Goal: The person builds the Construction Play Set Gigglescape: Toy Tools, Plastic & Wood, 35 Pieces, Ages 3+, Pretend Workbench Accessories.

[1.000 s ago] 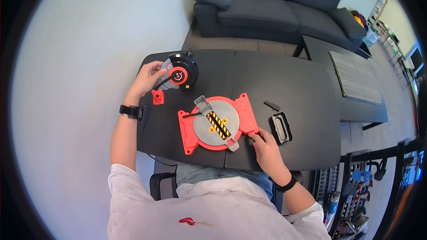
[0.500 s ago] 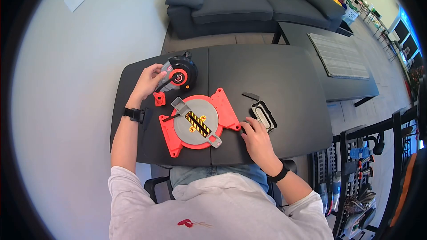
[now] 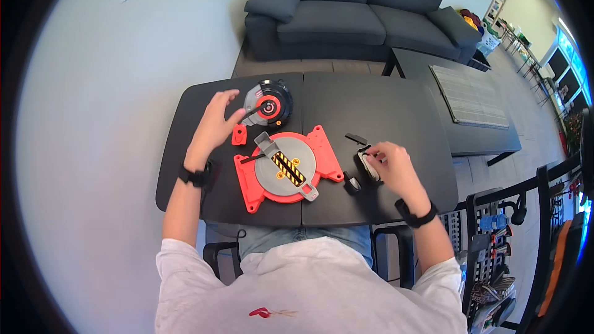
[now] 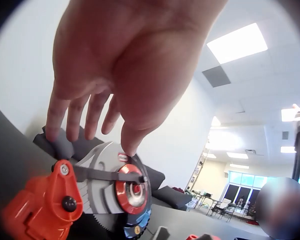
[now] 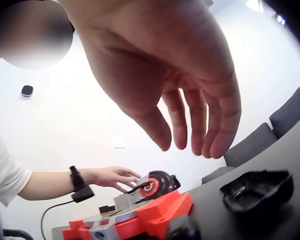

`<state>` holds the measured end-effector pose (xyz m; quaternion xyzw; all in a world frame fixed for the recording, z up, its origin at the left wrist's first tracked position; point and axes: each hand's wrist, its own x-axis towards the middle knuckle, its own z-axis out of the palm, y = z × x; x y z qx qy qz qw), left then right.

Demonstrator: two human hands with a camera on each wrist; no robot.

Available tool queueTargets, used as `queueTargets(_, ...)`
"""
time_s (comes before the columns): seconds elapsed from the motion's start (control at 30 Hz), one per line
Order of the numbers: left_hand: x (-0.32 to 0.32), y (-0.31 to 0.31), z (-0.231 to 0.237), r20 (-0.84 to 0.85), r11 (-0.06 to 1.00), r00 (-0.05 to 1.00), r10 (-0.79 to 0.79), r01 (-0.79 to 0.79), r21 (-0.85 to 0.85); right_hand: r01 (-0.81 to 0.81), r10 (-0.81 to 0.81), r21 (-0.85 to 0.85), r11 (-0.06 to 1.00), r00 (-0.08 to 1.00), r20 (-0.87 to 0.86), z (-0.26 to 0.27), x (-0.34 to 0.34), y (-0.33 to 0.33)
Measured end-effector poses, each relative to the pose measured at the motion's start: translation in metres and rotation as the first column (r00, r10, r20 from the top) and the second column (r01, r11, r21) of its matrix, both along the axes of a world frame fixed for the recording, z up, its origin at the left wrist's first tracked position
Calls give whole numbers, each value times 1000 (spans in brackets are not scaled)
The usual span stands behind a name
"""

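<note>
My left hand [image 3: 213, 125] is held with parted fingers just left of the grey and black toy saw head [image 3: 270, 104]; in the left wrist view its fingers hang above the saw head [image 4: 112, 187] and hold nothing. Its red bracket [image 3: 239, 135] faces the red and grey round base [image 3: 284, 167]. My right hand [image 3: 396, 170] is over the black oval shell [image 3: 368, 164], partly hiding it. In the right wrist view the fingers are relaxed above the shell [image 5: 257, 190], with nothing gripped. A small black part [image 3: 352, 183] lies between base and shell.
A thin dark strip [image 3: 356, 139] lies behind the shell on the black table [image 3: 377, 105]. A wall stands at the left. Beyond are a grey sofa [image 3: 334, 21] and a low table with a mat [image 3: 470, 96]; a black rack [image 3: 495, 222] stands at the right.
My left hand has let go of the saw head and drawn slightly away. My right hand has moved from beside the base's right corner to over the shell; the small black part is now uncovered.
</note>
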<state>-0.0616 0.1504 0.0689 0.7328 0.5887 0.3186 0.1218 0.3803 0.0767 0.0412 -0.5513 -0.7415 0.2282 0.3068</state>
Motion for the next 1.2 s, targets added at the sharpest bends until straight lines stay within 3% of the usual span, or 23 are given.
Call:
queueTargets(0.17, -4, -81, -16, -98, 989, 985, -143, 138, -62, -96, 107, -52, 994, 946, 306, -27, 9, 76)
queueTargets(0.3, 4, -130, -28, -185, 925, 967, -177, 98, -368, -107, 192, -199, 974, 855, 481, -45, 2, 118)
queueTargets(0.4, 11, -142, -39, -133, 889, 970, -205, 128, -439, -90, 224, -285, 954, 846, 484, -47, -2, 131)
queueTargets(0.5, 14, -146, -52, -141, 892, 973, -185, 106, -439, -124, 246, -264, 957, 828, 504, -57, 1, 141)
queueTargets(0.6, 21, -147, -47, -134, 880, 978, -159, 78, -468, -211, 357, -344, 915, 820, 447, -62, 6, 154)
queueTargets(0.7, 22, -147, -46, -145, 887, 977, -155, 73, -456, -244, 326, -262, 934, 880, 345, -58, 2, 154)
queueTargets(0.8, 24, -146, -47, -165, 891, 973, -161, 71, -449, -247, 263, -118, 962, 953, 153, -10, -45, 125)
queueTargets(0.9, 23, -146, -47, -171, 894, 970, -172, 81, -442, -380, 380, -86, 921, 925, -25, 4, -80, 110)
queueTargets(1.2, 23, -143, -46, -167, 892, 969, -182, 92, -442, -495, 481, 28, 868, 855, 195, -5, -109, 105)
